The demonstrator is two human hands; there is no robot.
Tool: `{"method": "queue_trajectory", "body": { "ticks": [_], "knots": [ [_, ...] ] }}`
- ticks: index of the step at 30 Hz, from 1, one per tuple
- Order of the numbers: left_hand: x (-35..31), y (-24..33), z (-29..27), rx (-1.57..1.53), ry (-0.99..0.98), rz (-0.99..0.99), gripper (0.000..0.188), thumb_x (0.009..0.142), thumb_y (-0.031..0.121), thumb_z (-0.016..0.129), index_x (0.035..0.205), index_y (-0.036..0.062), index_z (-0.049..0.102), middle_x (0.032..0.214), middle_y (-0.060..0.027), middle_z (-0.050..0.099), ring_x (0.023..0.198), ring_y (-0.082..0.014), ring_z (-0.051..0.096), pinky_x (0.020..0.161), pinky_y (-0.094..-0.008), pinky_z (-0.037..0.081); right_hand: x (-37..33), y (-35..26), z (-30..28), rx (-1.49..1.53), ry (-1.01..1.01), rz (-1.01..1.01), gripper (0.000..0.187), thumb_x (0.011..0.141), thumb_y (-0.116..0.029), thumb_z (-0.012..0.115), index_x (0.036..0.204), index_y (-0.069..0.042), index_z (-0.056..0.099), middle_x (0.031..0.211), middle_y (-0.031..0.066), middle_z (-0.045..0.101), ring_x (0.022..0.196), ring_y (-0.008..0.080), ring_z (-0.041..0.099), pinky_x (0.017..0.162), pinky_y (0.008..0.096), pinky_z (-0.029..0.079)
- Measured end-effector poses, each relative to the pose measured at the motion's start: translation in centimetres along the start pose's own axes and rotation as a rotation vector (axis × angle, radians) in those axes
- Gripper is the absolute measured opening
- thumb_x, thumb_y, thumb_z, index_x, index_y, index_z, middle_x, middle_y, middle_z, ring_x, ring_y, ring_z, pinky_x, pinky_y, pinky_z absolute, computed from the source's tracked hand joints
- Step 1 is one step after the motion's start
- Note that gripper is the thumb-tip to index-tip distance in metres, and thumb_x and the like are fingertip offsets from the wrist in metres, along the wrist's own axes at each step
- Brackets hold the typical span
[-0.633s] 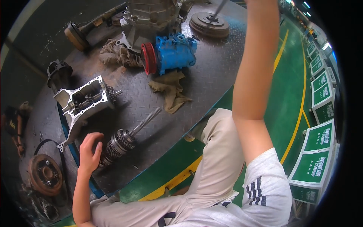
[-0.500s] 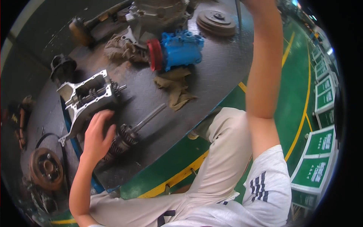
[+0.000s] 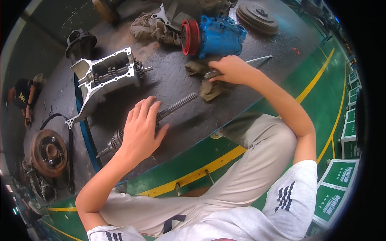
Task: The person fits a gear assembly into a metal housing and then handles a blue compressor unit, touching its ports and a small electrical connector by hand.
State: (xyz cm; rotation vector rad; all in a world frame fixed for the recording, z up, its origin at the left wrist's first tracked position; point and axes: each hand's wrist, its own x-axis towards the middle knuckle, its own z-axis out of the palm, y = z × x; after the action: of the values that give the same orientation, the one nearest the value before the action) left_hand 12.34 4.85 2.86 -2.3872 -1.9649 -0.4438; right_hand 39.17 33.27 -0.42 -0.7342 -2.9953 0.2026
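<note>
My left hand (image 3: pixel 140 124) hangs over a geared transmission shaft (image 3: pixel 177 105) on the steel-topped table, fingers spread. It hides the middle of the shaft, and I cannot tell whether it touches. My right hand (image 3: pixel 233 70) is closed around a screwdriver, its handle (image 3: pixel 212 74) sticking out to the left and its slim metal shaft (image 3: pixel 260 58) to the right. Beneath that hand lies a crumpled olive rag (image 3: pixel 215 91). Left of the geared shaft rests an open metal gearbox housing (image 3: pixel 103 82) with gears inside.
Behind the rag sits a blue compressor (image 3: pixel 222 37) with a red pulley (image 3: pixel 189 37). A round metal disc (image 3: pixel 257 18) lies far right. A rusty brake drum (image 3: pixel 49 152) stands at left. Another person (image 3: pixel 25 94) is beyond. Green and white boxes (image 3: pixel 330 197) line the floor.
My right hand has come down from the upper right to above the rag, with the screwdriver. My left hand has moved right, over the geared shaft. The view has shifted.
</note>
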Motion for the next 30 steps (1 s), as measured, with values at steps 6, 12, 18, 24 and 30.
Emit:
{"method": "queue_trajectory", "body": {
  "ticks": [6,12,18,24,30],
  "knots": [
    [-5.9,-2.2,-2.3,0.02,0.009,-0.067,0.083,0.078,0.025,0.089,0.149,0.0007,0.051,0.154,-0.0205,0.051,0.141,-0.0428,0.048,0.117,-0.0512,0.038,-2.7,2.6,-1.2,-0.083,-0.045,0.102,0.041,0.088,-0.035,0.082,0.114,-0.006,0.072,0.106,0.0186,0.073,0.106,0.04,0.07,0.09,0.0513,0.056],
    [-10.9,-5.9,-4.8,0.004,-0.024,-0.219,0.098,0.078,0.033,0.09,0.157,0.0002,0.042,0.157,-0.0214,0.047,0.142,-0.0431,0.047,0.115,-0.0505,0.04,-1.9,-3.4,-3.7,-0.094,0.05,0.026,0.032,0.094,-0.029,0.078,0.115,-0.005,0.071,0.109,0.0155,0.071,0.108,0.0385,0.068,0.091,0.0482,0.056],
    [-14.1,-9.4,-4.4,-0.062,-0.137,-0.416,0.07,0.09,0.038,0.084,0.14,-0.0006,0.056,0.124,-0.0246,0.067,0.115,-0.0444,0.064,0.1,-0.0483,0.05,0.5,-13.3,-0.8,0.137,0.08,-0.379,0.043,0.095,-0.036,0.078,0.118,-0.003,0.063,0.106,0.0147,0.065,0.101,0.0359,0.065,0.088,0.0452,0.053],
    [-14.5,-10.8,-3.0,-0.194,-0.218,-0.489,0.049,0.097,0.041,0.079,0.114,-0.0001,0.057,0.096,-0.0256,0.07,0.096,-0.0471,0.068,0.084,-0.0516,0.053,2.9,-15.2,3.6,-0.102,0.192,-0.436,0.039,0.095,-0.042,0.075,0.097,-0.007,0.056,0.087,0.009,0.064,0.084,0.0294,0.07,0.072,0.0434,0.056],
    [-13.8,-10.7,-2.7,-0.145,-0.245,-0.492,0.049,0.095,0.04,0.081,0.116,0.0019,0.058,0.096,-0.0248,0.07,0.093,-0.0476,0.067,0.084,-0.0512,0.053,3.9,-17.0,6.0,0.047,0.205,-0.521,0.041,0.097,-0.042,0.074,0.101,-0.005,0.054,0.085,0.0105,0.065,0.08,0.032,0.072,0.064,0.0426,0.056]
  ]
}}
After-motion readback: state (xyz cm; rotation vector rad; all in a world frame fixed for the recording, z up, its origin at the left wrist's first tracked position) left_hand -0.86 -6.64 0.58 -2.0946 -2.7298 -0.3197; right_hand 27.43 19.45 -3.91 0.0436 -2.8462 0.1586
